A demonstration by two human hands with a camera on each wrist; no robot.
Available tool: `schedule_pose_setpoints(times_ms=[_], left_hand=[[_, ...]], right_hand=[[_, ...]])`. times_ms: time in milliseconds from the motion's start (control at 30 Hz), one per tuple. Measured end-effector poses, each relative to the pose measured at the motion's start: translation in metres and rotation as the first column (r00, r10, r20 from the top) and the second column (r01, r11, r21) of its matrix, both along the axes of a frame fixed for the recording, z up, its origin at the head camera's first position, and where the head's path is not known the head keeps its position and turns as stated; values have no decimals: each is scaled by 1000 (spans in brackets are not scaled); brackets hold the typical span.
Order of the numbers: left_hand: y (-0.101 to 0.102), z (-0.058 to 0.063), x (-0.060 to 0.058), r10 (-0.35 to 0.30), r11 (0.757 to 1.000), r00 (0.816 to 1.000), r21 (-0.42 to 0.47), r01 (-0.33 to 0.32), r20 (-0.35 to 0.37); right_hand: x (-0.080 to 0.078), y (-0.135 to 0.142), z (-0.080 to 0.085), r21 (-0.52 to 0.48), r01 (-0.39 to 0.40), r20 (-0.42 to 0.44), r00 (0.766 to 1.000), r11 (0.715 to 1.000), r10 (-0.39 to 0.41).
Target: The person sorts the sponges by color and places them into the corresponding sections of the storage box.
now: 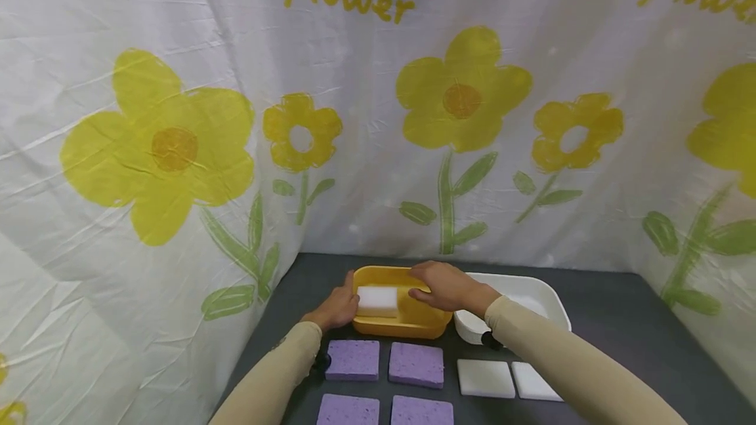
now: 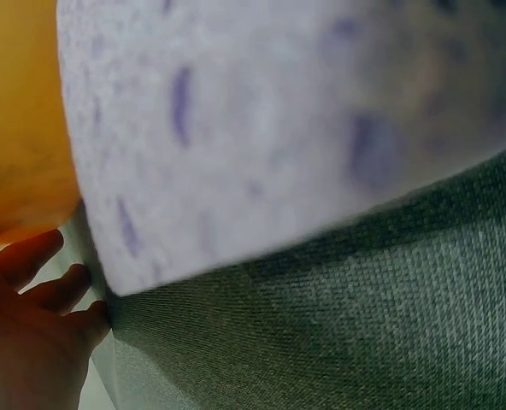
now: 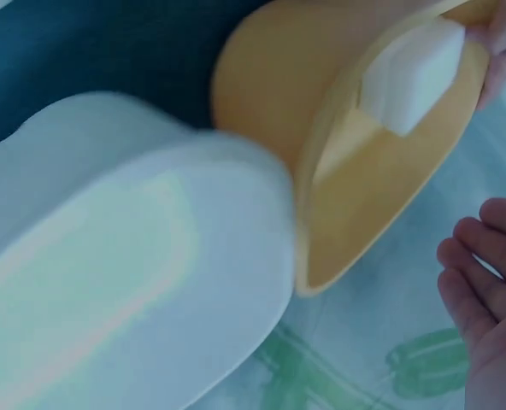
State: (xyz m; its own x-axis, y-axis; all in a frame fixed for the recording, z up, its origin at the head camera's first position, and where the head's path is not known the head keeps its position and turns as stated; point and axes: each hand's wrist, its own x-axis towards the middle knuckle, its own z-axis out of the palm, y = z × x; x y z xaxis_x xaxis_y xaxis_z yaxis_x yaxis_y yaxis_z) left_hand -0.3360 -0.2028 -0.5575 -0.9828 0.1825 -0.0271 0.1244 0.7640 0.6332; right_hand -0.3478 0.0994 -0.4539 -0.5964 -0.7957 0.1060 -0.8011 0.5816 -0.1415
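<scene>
A yellow tub stands at the back of the dark table, with a white sponge block inside its left part. My left hand holds the tub's left end, thumb at the rim beside the block; in the left wrist view its fingers lie along the outside. Over the tub's right part is my right hand. The right wrist view shows that hand's fingers loosely extended, apart from the tub, with nothing in them.
A white tub stands against the yellow tub's right end, partly behind my right forearm. In front lie several purple sponges in rows, and two white sponge pads to their right. A flower-printed curtain hangs behind the table.
</scene>
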Motion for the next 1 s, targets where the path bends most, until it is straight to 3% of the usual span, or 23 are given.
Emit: schedule_pose_setpoints(times_ms=[300, 333, 400, 500, 667, 1000], left_hand=[[-11, -26, -18, -46, 999, 997, -10, 45, -61], [-9, -20, -14, -33, 999, 999, 11, 34, -41], [-10, -25, -18, -37, 999, 998, 1, 37, -47], [-7, -19, -14, -31, 1000, 999, -2, 31, -32], [1, -1, -2, 9, 1000, 1000, 26, -9, 8], [4, 3, 0, 33, 999, 998, 11, -34, 44]], right_hand=[[17, 42, 4, -1, 7, -40, 999, 1000, -7], [20, 46, 4, -6, 9, -48, 999, 1000, -10], [26, 54, 5, -13, 13, -69, 998, 1000, -14], [36, 64, 4, -27, 4, -105, 994, 1000, -7], [52, 77, 3, -34, -13, -114, 993, 999, 9], [78, 96, -2, -65, -52, -102, 994, 997, 46]])
